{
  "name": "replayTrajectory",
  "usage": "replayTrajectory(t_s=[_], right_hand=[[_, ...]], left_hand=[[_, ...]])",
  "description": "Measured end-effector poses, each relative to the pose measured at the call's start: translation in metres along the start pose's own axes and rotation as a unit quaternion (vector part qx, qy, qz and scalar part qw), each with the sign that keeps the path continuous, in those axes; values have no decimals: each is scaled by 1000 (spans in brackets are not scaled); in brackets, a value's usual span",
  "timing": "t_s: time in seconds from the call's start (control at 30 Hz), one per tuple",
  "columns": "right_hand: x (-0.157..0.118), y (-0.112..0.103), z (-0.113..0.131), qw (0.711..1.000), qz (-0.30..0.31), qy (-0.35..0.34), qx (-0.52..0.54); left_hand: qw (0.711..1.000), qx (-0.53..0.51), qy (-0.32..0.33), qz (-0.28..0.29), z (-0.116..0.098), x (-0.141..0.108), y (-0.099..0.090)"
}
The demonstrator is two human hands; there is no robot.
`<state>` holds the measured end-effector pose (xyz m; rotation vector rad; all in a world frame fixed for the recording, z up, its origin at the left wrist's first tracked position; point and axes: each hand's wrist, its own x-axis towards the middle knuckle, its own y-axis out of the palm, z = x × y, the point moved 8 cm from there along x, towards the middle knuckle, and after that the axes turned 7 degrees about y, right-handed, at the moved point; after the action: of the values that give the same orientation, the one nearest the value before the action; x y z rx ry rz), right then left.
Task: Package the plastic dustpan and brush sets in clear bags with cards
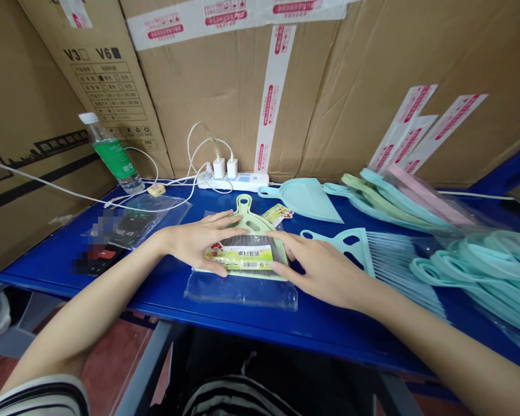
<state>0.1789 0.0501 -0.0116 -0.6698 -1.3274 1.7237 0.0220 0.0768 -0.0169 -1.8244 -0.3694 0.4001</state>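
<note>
Striped left sleeve (39, 398) runs to a left hand (195, 245) and right hand (320, 271), both open, fingers spread and resting without a clench on either side of a green dustpan-and-brush set (242, 257) in a clear plastic bag (240, 297), near the front edge of the blue table (338, 341).

Bare hands (199, 245), black-and-white striped sleeve (39, 398)

Green dustpan set (242, 257), clear plastic bag (242, 297), lying flat

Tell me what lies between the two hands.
In the head view, a green dustpan in a clear bag, with a yellow label, lies between the left hand and the right hand.
</note>
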Motion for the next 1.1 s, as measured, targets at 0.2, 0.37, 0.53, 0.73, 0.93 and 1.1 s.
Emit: replayTrajectory(t_s=[0.2,0.37,0.53,0.73,0.93,1.1], right_hand=[[8,6,-18,995,2,54,88],[12,10,-17,990,37,67,116],[11,9,-13,993,23,58,101],[9,6,-15,995,6,43,86],[6,-2,-19,997,-4,58,51],[4,-7,-20,997,-11,72,-2]], left_hand=[[1000,-2,7,-8,-1,0,-2],[1000,6,-3,-9,-1,1,-2],[1000,18,-17,-12,-1,4,-1],[999,31,18,-39,-9,8,-1],[996,27,35,-76,-15,12,-6],[990,6,95,-103,-28,14,-14]])
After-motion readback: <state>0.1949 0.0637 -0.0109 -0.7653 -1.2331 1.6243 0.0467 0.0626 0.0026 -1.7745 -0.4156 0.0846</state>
